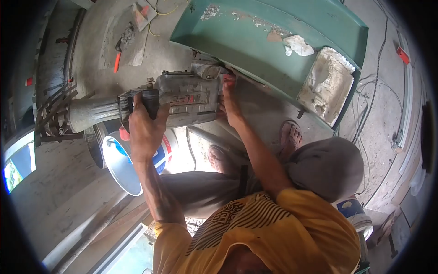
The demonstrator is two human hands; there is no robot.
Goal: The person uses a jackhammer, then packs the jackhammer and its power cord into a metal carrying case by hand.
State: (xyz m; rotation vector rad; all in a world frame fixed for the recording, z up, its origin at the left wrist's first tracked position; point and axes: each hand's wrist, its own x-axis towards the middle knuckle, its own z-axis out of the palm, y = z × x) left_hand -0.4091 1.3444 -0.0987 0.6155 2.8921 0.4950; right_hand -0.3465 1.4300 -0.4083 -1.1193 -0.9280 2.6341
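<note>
Both hands are on a grey power tool [187, 98], which lies against the edge of a green panel [273, 50]. The left hand [145, 125] is wrapped tight around the tool's rear handle. The right hand [229, 104] presses on its front end (fingertips hidden, so its grip is unclear). The tool's bit is out of sight. A bucket [119, 166] sits just beneath the tool.
</note>
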